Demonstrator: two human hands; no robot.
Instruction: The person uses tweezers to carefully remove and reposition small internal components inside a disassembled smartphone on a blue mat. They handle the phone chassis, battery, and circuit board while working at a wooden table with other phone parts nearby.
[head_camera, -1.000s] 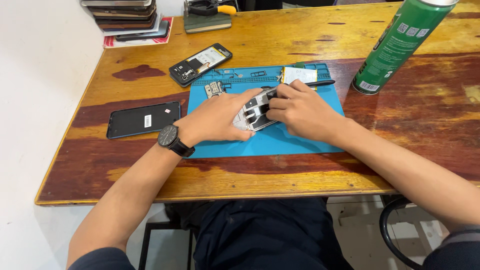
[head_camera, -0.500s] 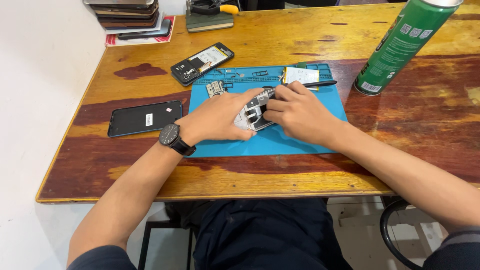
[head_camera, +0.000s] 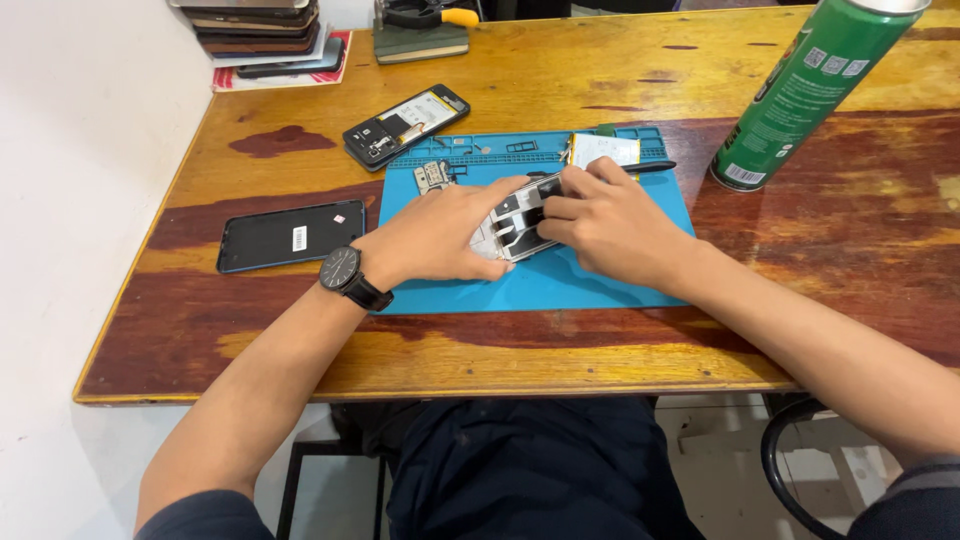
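Both hands grip one opened phone (head_camera: 515, 222) on the blue mat (head_camera: 600, 275); left hand (head_camera: 445, 235) clasps its side; right hand (head_camera: 610, 220) pinches its top

Place: a small phone-repair workshop.
Work surface: a worn wooden bench (head_camera: 600, 70) carrying a blue repair mat (head_camera: 600, 280).
Signs: an opened phone (head_camera: 405, 125), a dark phone (head_camera: 290, 237), stacked devices (head_camera: 262, 30), a green spray can (head_camera: 800, 95).
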